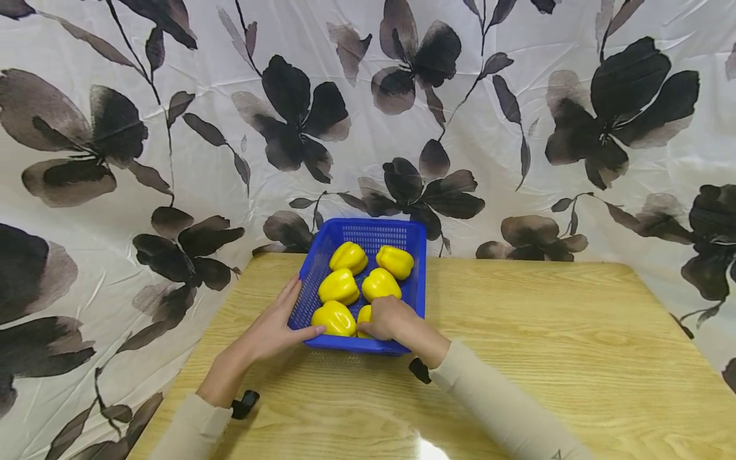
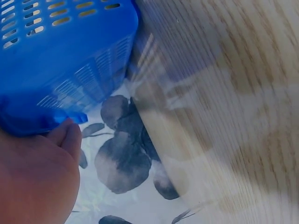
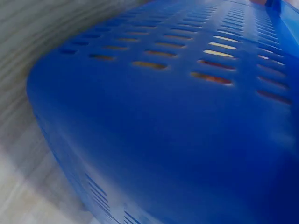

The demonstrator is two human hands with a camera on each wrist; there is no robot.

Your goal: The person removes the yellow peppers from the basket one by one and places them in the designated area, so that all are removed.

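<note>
A blue plastic basket (image 1: 421, 268) with slotted walls stands tilted on the table and holds several yellow bell peppers (image 1: 347, 257). My left hand (image 1: 267, 329) grips its near left corner, thumb over the rim and fingers along the outer side. In the left wrist view that hand (image 2: 42, 172) lies against the blue basket wall (image 2: 51, 70). My right hand (image 1: 393, 318) reaches over the near right part of the basket and holds a yellow bell pepper (image 1: 365, 319), partly hidden behind its fingers. Only the basket's outer wall (image 3: 140, 116) fills the right wrist view; the right hand is hidden there.
The basket rests near the far edge of a light wood-grain table (image 1: 529, 332). Behind it hangs a white cloth (image 1: 356, 134) printed with dark flowers. Dark straps (image 1: 246, 404) show at both wrists.
</note>
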